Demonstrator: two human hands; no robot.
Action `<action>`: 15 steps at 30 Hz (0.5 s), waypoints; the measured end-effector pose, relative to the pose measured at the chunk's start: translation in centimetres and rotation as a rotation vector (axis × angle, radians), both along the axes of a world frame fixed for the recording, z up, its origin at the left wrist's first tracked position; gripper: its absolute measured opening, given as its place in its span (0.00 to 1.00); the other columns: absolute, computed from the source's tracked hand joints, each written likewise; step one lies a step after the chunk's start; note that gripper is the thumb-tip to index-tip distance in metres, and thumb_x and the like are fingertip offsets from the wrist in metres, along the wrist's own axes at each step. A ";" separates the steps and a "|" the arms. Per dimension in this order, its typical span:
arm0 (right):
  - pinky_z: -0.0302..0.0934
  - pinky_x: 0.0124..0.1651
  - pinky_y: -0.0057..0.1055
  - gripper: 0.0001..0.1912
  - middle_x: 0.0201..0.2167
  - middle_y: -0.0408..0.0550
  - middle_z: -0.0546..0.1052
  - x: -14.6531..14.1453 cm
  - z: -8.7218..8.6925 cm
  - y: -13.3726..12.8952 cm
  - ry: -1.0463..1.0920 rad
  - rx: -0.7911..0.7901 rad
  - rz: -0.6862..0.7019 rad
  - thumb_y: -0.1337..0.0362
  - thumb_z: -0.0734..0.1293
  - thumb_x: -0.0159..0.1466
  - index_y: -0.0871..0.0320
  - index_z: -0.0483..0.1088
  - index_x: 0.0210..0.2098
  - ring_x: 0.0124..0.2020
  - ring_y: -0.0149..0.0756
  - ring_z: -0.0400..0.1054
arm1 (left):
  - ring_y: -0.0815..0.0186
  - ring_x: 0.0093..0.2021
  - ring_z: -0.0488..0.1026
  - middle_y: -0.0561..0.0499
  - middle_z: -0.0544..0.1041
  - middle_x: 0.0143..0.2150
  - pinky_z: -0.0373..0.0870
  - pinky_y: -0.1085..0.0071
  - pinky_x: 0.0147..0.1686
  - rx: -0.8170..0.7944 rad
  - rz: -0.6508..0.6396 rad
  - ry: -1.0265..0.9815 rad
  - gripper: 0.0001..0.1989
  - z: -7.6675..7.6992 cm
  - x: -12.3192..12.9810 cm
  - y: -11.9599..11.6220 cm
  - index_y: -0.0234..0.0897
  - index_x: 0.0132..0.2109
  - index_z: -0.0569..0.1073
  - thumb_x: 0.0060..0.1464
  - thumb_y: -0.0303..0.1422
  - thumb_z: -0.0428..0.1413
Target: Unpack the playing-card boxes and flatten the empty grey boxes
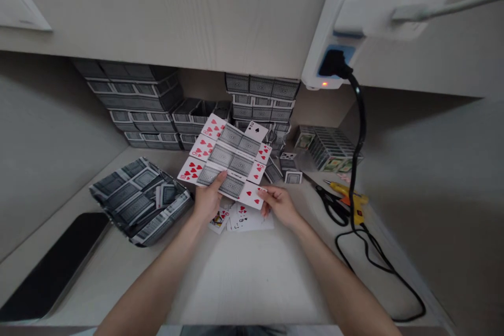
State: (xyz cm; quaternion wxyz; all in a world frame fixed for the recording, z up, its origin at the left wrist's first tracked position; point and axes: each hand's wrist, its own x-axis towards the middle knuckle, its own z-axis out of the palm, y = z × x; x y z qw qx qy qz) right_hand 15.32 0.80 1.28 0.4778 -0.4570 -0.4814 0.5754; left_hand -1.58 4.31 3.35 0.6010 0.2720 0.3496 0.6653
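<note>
A flat panel of interlaced playing cards (231,156), with grey patterned backs in the middle and red heart faces at its sides, is held tilted above the desk. My left hand (208,197) grips its lower edge, thumb on top. My right hand (280,203) pinches the heart card (251,195) at the panel's lower right corner. A two of spades (255,130) shows at the panel's upper edge. Below the panel, loose cards (250,219) lie face up on the desk, partly hidden by it.
Boxes built of cards (137,100) stack along the back. A card-covered box (144,202) and a black flat object (55,268) lie left. Black scissors (333,205), a yellow glue gun (356,205) and its cable lie right. A power strip (331,58) hangs above.
</note>
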 end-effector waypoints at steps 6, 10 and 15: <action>0.57 0.11 0.22 0.17 0.09 0.39 0.69 -0.5 -0.3 -0.1 0.015 -0.026 0.005 0.51 0.67 0.49 0.60 0.67 0.24 0.08 0.26 0.60 | 0.62 0.46 0.70 0.52 0.74 0.46 0.70 0.67 0.43 -0.009 -0.021 0.024 0.24 -0.1 0.6 -0.6 0.44 0.46 0.69 0.38 0.27 0.62; 0.57 0.12 0.22 0.17 0.09 0.39 0.69 -0.5 -0.4 0.0 0.035 -0.043 0.009 0.52 0.67 0.49 0.60 0.65 0.22 0.08 0.27 0.61 | 0.63 0.45 0.70 0.52 0.74 0.46 0.70 0.68 0.41 0.006 -0.052 0.027 0.23 0.0 0.7 -0.8 0.44 0.46 0.69 0.39 0.28 0.61; 0.58 0.12 0.22 0.16 0.09 0.40 0.70 -0.5 -0.3 0.0 0.071 -0.042 0.026 0.53 0.68 0.48 0.60 0.65 0.22 0.09 0.27 0.62 | 0.63 0.44 0.71 0.51 0.74 0.45 0.71 0.68 0.41 -0.004 -0.052 0.019 0.24 0.0 0.7 -0.8 0.43 0.46 0.69 0.38 0.28 0.62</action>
